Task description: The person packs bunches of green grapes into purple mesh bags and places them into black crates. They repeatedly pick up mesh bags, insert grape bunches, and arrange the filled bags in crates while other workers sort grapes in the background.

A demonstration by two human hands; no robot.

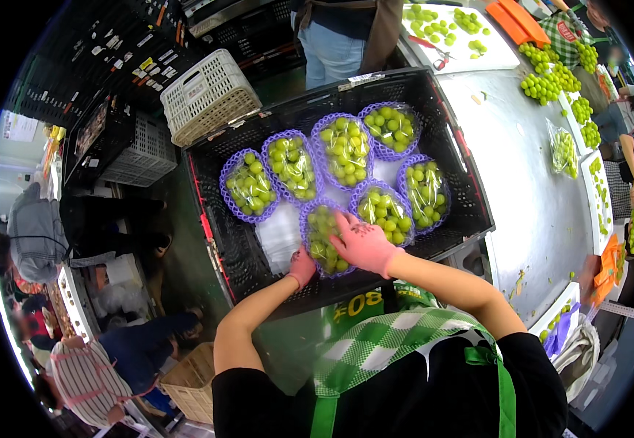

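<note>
Both my hands wear pink gloves and hold one wrapped pack of green grapes (pixel 323 253) in a purple foam net. My left hand (pixel 301 266) grips its lower left side; part of that hand is hidden behind the net. Across the pack's upper right lies my right hand (pixel 365 241), with fingers over the film. The pack sits at the near side of a black plastic crate (pixel 229 241). Several similar packs surround it, among them a grape pack (pixel 384 213) touching its right side and a grape pack (pixel 292 167) behind it. White lining (pixel 281 235) shows at the crate's left.
A metal worktable (pixel 530 202) stands right of the crate, bearing a bagged grape bunch (pixel 562 148) and loose bunches (pixel 547 82). Red scissors (pixel 440 61) lie on a white board (pixel 492 55). A white crate (pixel 207 90) adjoins the far left corner. Several people are nearby.
</note>
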